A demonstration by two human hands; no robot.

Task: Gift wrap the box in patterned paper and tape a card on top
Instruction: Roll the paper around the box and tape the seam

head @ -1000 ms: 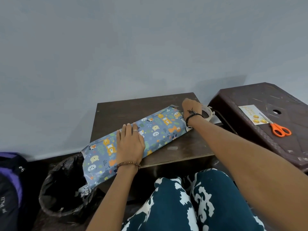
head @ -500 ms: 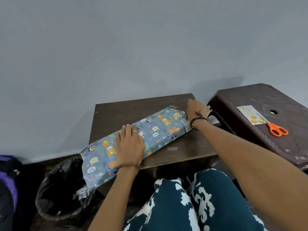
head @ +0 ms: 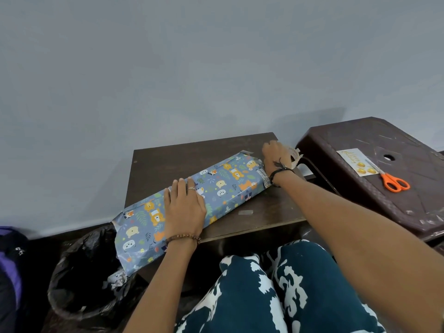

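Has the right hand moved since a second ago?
Yes. The right hand slid from the tape roll toward the dark wooden table's far edge.

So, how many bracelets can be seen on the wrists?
2. A brown beaded bracelet is on the left wrist, beside the wrapped box. A black bracelet is on the right wrist, at the box's far end.
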